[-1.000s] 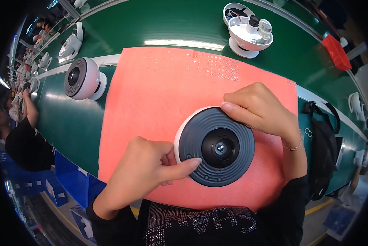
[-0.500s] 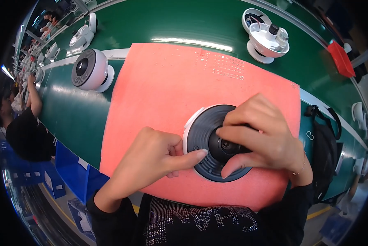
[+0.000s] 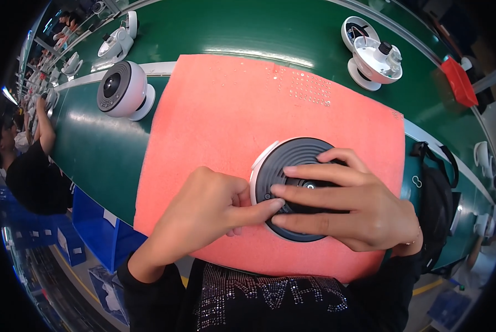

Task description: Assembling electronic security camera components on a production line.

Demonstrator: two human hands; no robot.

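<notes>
A round camera with a ringed dark grey face and a white rim lies face up on a pink foam mat. My left hand grips its left edge, thumb on the grey face near the small buttons and the other fingers curled at the rim. Across the face lies my right hand, its fingers spread out flat and covering most of the central lens. The underside of the camera is hidden.
A similar white camera on a round base stands left of the mat. Opened white units stand on the green belt beyond. A black bag lies at right, a red bin farther off. Another person sits at far left.
My right fingers have opened from around the central lens and now lie spread over the face. The left hand keeps its hold. The white units on the belt have shifted rightward.
</notes>
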